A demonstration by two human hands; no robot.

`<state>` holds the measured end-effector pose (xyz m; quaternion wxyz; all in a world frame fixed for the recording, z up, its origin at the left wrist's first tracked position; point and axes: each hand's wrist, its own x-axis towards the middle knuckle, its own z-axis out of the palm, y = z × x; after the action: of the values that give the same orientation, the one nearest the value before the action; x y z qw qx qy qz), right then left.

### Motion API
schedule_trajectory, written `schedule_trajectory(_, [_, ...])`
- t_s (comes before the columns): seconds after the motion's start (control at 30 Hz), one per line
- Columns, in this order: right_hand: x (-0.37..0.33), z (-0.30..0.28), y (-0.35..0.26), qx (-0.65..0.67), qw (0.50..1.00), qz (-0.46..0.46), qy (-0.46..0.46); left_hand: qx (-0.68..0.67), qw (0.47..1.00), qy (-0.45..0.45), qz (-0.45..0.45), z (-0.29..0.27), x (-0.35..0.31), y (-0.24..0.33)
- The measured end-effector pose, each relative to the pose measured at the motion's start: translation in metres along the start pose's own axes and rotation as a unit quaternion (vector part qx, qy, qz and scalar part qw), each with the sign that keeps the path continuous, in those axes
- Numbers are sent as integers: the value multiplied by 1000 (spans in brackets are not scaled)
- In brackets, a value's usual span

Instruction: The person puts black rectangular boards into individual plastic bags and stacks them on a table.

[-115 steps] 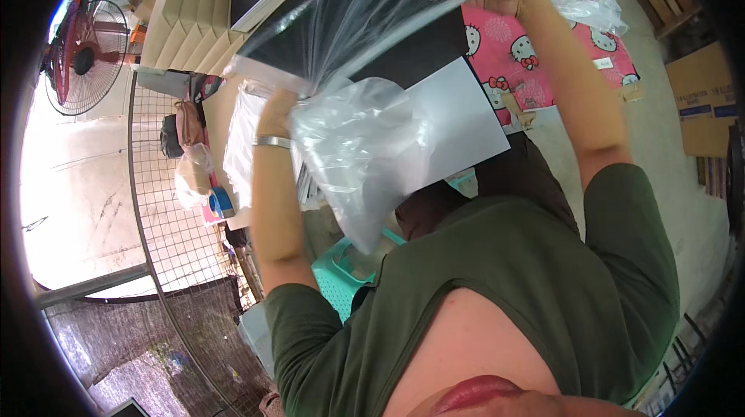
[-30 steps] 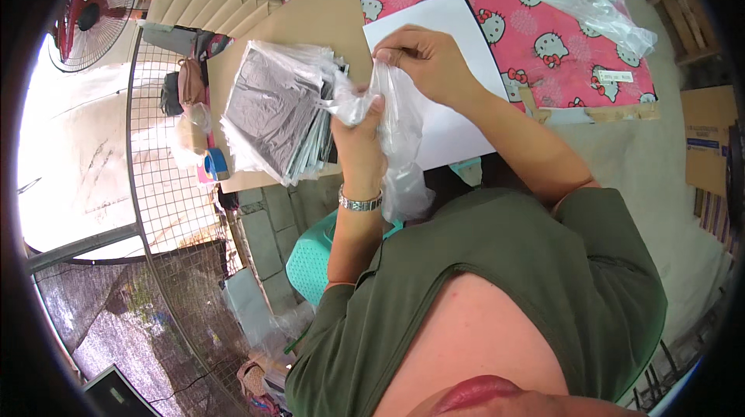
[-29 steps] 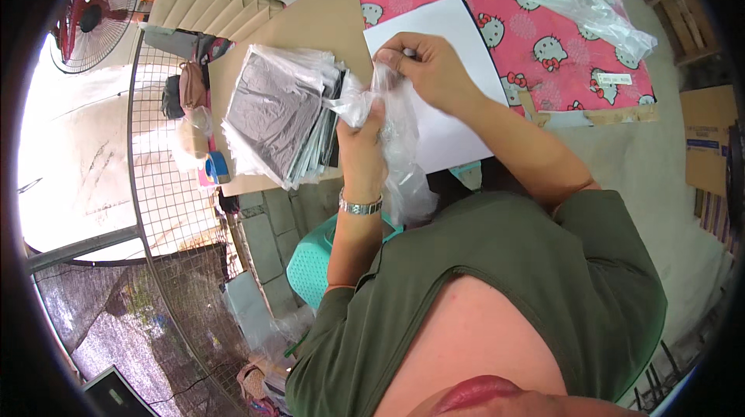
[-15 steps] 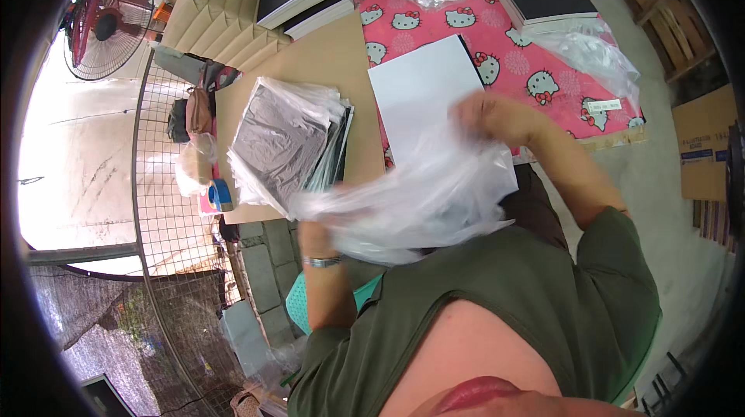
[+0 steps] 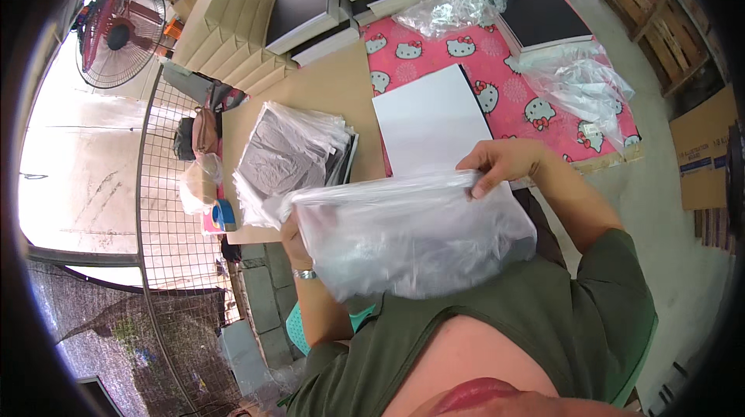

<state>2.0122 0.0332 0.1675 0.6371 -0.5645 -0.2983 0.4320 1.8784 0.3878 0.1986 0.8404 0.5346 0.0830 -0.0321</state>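
Observation:
A clear plastic bag (image 5: 419, 242) hangs stretched between my two hands, in front of my chest. My right hand (image 5: 500, 168) pinches its upper right corner between thumb and fingers. At the upper left corner, my left hand (image 5: 293, 240) grips the bag, its fingers partly covered by the plastic. Just beyond the bag lies a white sheet (image 5: 431, 118) with a dark edge showing under its right side. To the left of it is a pile of plastic-wrapped dark sheets (image 5: 283, 149), near my left hand.
Stacks of black-topped boards (image 5: 303, 9) and folded brown cardboard (image 5: 225, 25) stand at the back. Another black stack (image 5: 543, 9) sits at the far right, beside crumpled clear plastic (image 5: 578, 83). A pink patterned cover (image 5: 419, 48) lies on the table. At left is a fan (image 5: 120, 35).
The bag was bunched and blurred; now it is spread out flat between both hands. My right hand has come down and nearer, off the white sheet, and holds the bag's corner.

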Motion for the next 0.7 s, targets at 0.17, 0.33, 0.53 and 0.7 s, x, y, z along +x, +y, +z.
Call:
schedule_trajectory(0.17, [8, -10, -12, 326, 886, -228, 237, 319, 941, -83, -71, 22, 10, -48])
schedule_trajectory(0.33, [19, -60, 27, 222, 947, 17, 233, -108, 981, -81, -137, 14, 75, -39])
schedule_trajectory(0.53, [77, -139, 51, 103, 935, -55, 335, 175, 969, 128, -122, -33, 219, -83])
schedule_trajectory(0.7, [133, -195, 104, -507, 692, 66, 509, 410, 898, 154, -52, -13, 301, -114])
